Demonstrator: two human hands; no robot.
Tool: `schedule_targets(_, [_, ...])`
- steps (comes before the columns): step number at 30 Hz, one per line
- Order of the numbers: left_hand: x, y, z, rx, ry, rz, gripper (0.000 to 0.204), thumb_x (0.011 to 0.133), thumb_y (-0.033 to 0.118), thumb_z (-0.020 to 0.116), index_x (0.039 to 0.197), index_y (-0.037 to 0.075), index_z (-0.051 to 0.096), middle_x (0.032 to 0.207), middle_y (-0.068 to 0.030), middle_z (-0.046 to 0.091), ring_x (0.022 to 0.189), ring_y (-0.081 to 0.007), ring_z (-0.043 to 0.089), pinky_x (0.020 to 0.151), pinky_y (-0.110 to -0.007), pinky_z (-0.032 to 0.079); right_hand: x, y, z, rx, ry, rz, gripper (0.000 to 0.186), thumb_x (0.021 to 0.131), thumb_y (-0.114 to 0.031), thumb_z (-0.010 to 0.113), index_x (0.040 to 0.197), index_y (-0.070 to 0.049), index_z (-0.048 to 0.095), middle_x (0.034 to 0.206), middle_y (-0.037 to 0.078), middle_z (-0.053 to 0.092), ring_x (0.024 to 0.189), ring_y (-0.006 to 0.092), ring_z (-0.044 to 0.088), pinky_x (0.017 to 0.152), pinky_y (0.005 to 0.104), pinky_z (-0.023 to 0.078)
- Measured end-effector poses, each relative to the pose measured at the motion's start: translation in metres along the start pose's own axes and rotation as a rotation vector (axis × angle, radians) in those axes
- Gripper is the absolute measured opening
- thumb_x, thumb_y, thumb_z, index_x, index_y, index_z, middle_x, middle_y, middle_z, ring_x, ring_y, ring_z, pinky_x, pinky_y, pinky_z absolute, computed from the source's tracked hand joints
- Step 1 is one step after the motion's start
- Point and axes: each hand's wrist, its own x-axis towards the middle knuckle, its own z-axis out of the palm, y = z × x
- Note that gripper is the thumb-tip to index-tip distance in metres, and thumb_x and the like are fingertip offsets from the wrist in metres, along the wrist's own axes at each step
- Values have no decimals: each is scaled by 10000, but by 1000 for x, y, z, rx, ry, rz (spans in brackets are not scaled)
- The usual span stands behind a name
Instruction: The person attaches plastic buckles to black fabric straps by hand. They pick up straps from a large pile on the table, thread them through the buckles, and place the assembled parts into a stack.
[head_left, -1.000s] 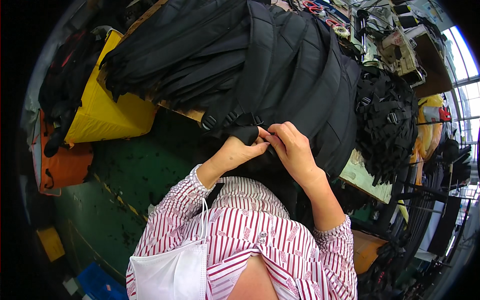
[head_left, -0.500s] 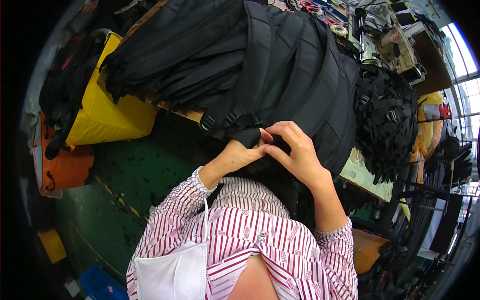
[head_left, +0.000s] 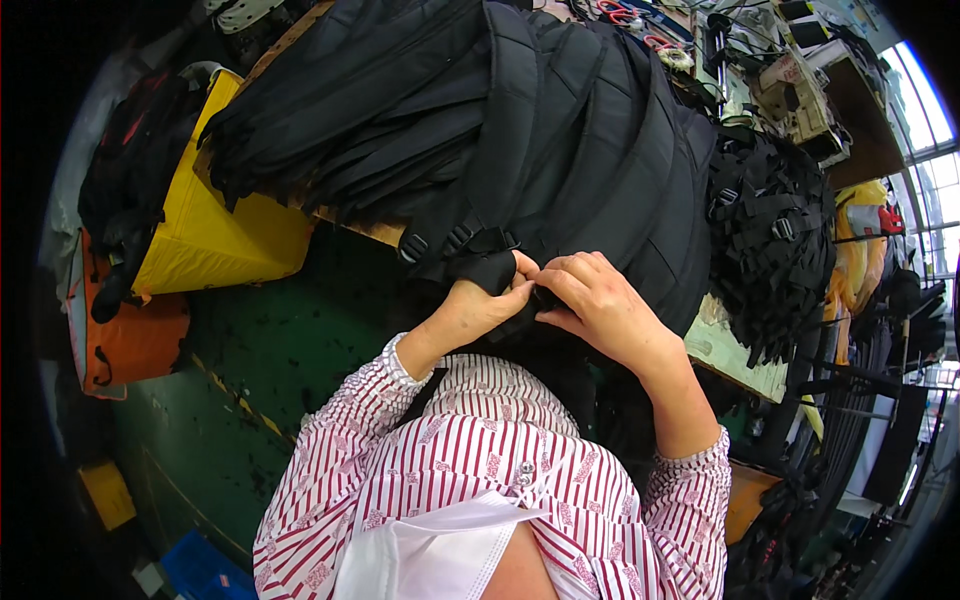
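A thick heap of black padded shoulder straps (head_left: 560,130) fans over the table in front of me. At its near end, my left hand (head_left: 478,308) is closed around the end of a black strap (head_left: 484,270), thumb and forefinger pinched together. Right beside it, my right hand (head_left: 608,308) has its fingers and thumb closed on a small dark piece (head_left: 545,297). Fingers cover most of that piece, so its kind is hard to make out. Black plastic buckles (head_left: 412,247) lie at the strap ends just beyond my left hand.
On the right sits a pile of black webbing with buckles (head_left: 770,235), near a machine (head_left: 800,105). Red-handled scissors (head_left: 618,12) rest at the far edge. Yellow (head_left: 225,235) and orange bags (head_left: 145,345) stand left, a blue crate (head_left: 205,568) lower left on the green floor (head_left: 260,330).
My right hand has turned and shifted slightly right and down, and a dark piece now shows between its fingers. My left hand stays nearly in place. The white mask below has swung right.
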Motion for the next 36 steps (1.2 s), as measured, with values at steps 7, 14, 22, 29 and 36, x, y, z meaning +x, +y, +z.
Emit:
schedule_targets(7, [10,5,-4,3,58,50,76,914,46,554,980,15,575,754,54,507,717,-25,484,648,-189,406,8,-11,-8,-7,41,-106,414,679,-121,782,1042,-44,597,1023,81,575,925,257,548,808,361,438])
schedule_targets(14, [6,13,-5,43,43,-47,126,917,85,576,1020,14,592,688,60,489,559,-10,433,488,-182,344,8,-2,-20,-97,40,73,557,688,-125,769,1207,-90,570,1180,84,551,1071,282,519,932,401,409])
schedule_targets(22, [8,17,-2,52,56,-67,139,918,68,566,1037,7,601,662,64,489,542,-4,422,493,-175,345,7,3,-20,-63,-86,95,543,722,-130,748,1230,-93,560,1172,64,578,1089,259,525,942,402,402])
schedule_targets(29, [8,11,-3,43,50,-47,133,923,73,562,1032,9,602,652,66,489,529,0,414,486,-171,341,19,11,-16,17,-148,-15,471,689,-127,764,1116,-54,579,1069,73,590,1004,261,542,895,373,426])
schedule_targets(36, [15,6,0,-46,128,1,77,892,38,575,941,-15,602,779,12,575,668,-28,503,610,-194,428,19,-3,-11,-108,-65,-257,419,677,-187,764,986,-33,529,945,67,531,911,231,518,833,340,433])
